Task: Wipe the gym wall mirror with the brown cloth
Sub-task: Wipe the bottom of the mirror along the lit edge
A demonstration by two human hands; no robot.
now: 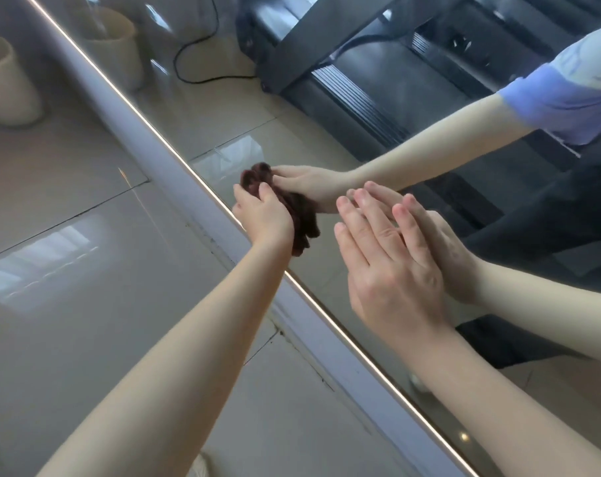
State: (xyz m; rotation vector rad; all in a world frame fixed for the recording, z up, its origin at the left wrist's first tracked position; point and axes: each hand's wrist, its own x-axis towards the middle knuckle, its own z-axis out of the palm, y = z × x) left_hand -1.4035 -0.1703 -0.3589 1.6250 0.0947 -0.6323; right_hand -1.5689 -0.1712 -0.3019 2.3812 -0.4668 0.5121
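A person leans in over the bottom edge of the large frameless-looking gym wall mirror [292, 132], whose pale strip of edging [326, 342] runs on a slant from far left to near right. The left hand [263, 215] is clamped on the bunched dark brown fleecy cloth [301, 215], fingers curled over it, and presses it against the glass just beside the edging. The cloth hangs out crumpled to the right of that hand, touching its own reflection. The right hand [392, 266] lies flat on the glass to the right of the cloth, fingers straight and slightly spread, meeting its mirrored palm; it holds nothing.

Far left on the glossy beige floor tiles [68, 235] stands a cream, round, plain-sided plastic bin [6, 84], close to the mirror. Only its side and rim show, so I cannot tell what is in it. Its double appears in the glass further along.

Also in the reflection are a black treadmill [378, 63] with a ribbed deck edge, a thin black cable [196, 63] looping over the floor beside it, and the person's rolled light blue sleeve [560, 105] at the far right.
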